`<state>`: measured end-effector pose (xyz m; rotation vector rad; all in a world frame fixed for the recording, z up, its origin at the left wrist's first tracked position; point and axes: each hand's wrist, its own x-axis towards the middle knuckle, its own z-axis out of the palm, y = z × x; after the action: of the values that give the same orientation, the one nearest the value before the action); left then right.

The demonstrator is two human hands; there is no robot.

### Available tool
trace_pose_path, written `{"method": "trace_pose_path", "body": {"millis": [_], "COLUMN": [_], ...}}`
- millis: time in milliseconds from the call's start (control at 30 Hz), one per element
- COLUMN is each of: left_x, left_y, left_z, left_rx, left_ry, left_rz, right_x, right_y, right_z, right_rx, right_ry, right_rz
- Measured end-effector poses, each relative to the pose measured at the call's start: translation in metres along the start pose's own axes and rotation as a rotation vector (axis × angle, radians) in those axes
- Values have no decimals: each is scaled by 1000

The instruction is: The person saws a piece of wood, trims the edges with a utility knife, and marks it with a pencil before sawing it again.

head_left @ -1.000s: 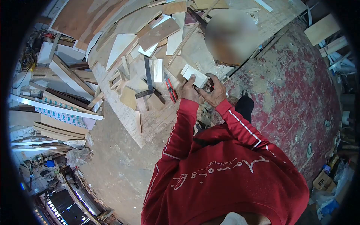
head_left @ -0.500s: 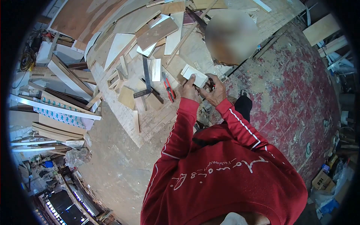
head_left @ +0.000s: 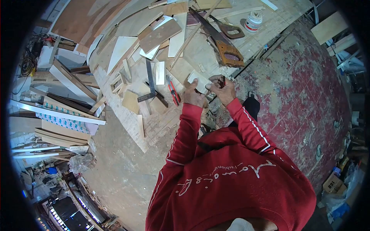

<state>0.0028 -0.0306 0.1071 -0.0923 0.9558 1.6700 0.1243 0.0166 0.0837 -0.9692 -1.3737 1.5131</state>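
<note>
My left hand [head_left: 194,94] is closed around a small pale wooden block [head_left: 199,80], thumb on its upper face. Close beside it, my right hand [head_left: 224,92] has its thumb near the block's right edge. A slim, dark, pencil-like stick [head_left: 223,80] shows between its curled fingers; the rest of it is hidden. To the left on the worktable [head_left: 154,122] lie a red utility knife [head_left: 173,91], a dark try square [head_left: 150,79] and a short white wood strip [head_left: 160,73].
Beyond my hands rest a wooden-handled handsaw [head_left: 229,54], a second saw handle [head_left: 231,31] and a white jar [head_left: 253,22]. Scrap boards [head_left: 162,35] cover the table's far left. Stacked timber [head_left: 73,82] stands at the left; red, stained floor [head_left: 296,88] lies right.
My right hand has shifted slightly up and right, its fingers now curled higher by the block's edge. A blurred patch is gone, and the saws and jar show there.
</note>
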Motion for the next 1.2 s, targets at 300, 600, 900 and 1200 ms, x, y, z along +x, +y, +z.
{"method": "trace_pose_path", "body": {"millis": [300, 600, 900, 1200], "left_x": [-6, -1, -10, -14], "left_y": [12, 12, 23, 11], "left_z": [1, -10, -32, -40], "left_rx": [-1, -43, 733, 785], "left_ry": [-92, -229, -301, -328], "left_rz": [-28, -8, 481, 392], "right_x": [2, 0, -1, -15], "right_y": [-12, -17, -17, -72], "right_z": [-4, -17, -58, -31], "right_rx": [-7, 79, -103, -123], "right_ry": [-62, -155, 313, 91], "right_rz": [21, 182, 276, -46]}}
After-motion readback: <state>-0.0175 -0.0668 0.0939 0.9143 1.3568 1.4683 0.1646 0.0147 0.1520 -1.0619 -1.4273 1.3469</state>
